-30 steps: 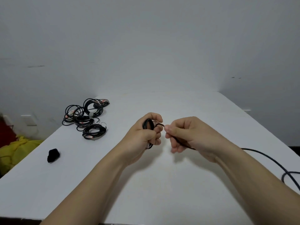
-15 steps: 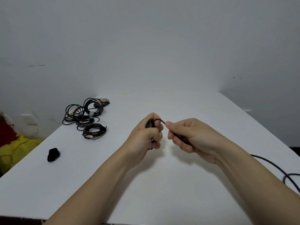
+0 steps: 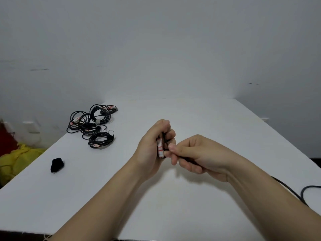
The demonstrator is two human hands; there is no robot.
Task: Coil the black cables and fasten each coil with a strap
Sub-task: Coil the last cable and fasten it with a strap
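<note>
Turning now, the left hand (image 3: pixel 152 146) is showing a white-and-red tag (image 3: pixel 160 148) that was hidden a moment ago, and the right hand (image 3: pixel 199 157) has dropped lower. Left fingers (image 3: pixel 171 134) are curling round the small coil of black cable (image 3: pixel 164 139), held above the bench (image 3: pixel 191 206). Right thumb and forefinger are pinching the cable just beside it. Its loose length is trailing right of the fingers. Well left of them, bundled coils (image 3: pixel 93 124) and a small black lump (image 3: pixel 57 164) are lying.

The tabletop (image 3: pixel 191 197) is smooth, matt white. The cables (image 3: pixel 92 122) have a black plastic sheath with a faint sheen. Their straps (image 3: pixel 160 148) look like white tape printed red. The yellow bundle (image 3: pixel 19 159) is crumpled cloth. The wall (image 3: pixel 156 49) is matt and scuffed.
</note>
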